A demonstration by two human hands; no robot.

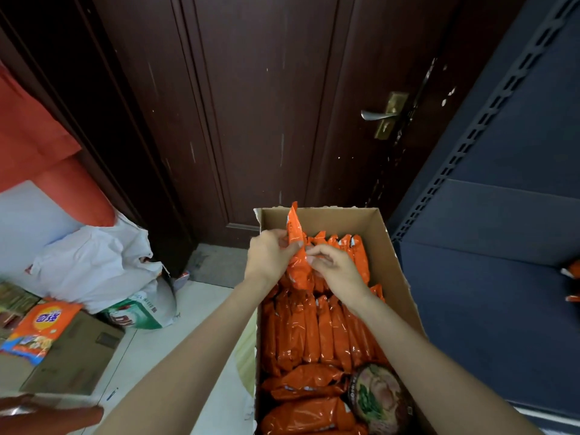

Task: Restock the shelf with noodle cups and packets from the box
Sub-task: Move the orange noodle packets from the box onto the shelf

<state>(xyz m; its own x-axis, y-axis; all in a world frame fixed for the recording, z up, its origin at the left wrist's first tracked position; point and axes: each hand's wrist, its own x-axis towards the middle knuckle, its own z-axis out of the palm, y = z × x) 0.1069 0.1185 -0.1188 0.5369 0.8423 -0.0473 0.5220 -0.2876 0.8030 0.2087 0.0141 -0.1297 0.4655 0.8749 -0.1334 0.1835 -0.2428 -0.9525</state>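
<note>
Both the left hand and right hand pinch one upright orange noodle packet, long axis toward 12 o'clock, above the box.

Pale tiled floor: open cardboard box, white sack, flattened carton.

Packets in box, shelf right

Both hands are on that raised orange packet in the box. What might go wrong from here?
1. The packet is gripped by the left hand and right hand while neighbouring packets stand tightly packed; pulling may drag some up with it.
2. Fingers squeezing the crinkled wrapper could crush the noodles.
3. The noodle cup is wedged low against the box wall and may get overlooked.
</note>
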